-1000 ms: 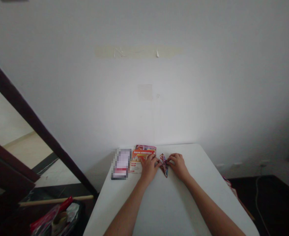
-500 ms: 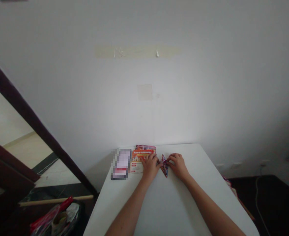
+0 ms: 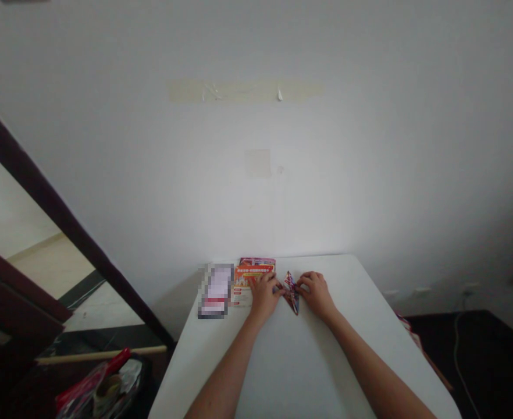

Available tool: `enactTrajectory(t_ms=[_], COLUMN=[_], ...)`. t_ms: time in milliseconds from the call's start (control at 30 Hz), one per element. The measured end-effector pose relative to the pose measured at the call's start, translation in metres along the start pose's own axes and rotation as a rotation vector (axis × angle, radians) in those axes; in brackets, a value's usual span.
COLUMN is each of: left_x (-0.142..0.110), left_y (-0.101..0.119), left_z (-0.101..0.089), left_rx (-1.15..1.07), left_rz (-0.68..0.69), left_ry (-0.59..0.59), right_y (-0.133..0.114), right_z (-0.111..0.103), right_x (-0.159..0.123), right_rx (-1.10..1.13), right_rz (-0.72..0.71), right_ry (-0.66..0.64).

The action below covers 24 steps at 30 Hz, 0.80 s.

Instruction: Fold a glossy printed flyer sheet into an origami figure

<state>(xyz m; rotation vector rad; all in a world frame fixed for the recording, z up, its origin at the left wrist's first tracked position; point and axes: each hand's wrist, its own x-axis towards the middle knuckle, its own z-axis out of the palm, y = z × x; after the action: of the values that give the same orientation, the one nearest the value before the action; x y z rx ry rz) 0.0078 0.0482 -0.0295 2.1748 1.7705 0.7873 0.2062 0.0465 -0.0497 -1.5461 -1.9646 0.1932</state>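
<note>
A small folded piece of patterned paper, red and dark with a pointed lower tip, lies on the white table near its far edge. My left hand has its fingers curled and pinches the paper's left side. My right hand is likewise closed, its fingertips pressing the paper's right side. Both forearms stretch across the table from the near edge.
Orange and red printed leaflets lie just left of my left hand, partly under it, beside a blurred-out flat rectangle. A white wall stands behind the table. On the floor at left are a bag of items and a wooden stick.
Both hands stay at the folded paper with only slight finger shifts; the paper's flap shows a little differently between frames.
</note>
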Motion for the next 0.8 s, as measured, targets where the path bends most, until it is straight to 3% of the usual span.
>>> enactTrajectory(t_ms=[800], left_x=[0.005], left_y=[0.004], left_z=[-0.001], left_rx=[0.024], left_rz=[-0.05], left_ry=[0.019], right_y=[-0.014], right_z=[-0.003], right_x=[-0.004], right_rx=[-0.075], right_rz=[0.005], right_ry=[-0.002])
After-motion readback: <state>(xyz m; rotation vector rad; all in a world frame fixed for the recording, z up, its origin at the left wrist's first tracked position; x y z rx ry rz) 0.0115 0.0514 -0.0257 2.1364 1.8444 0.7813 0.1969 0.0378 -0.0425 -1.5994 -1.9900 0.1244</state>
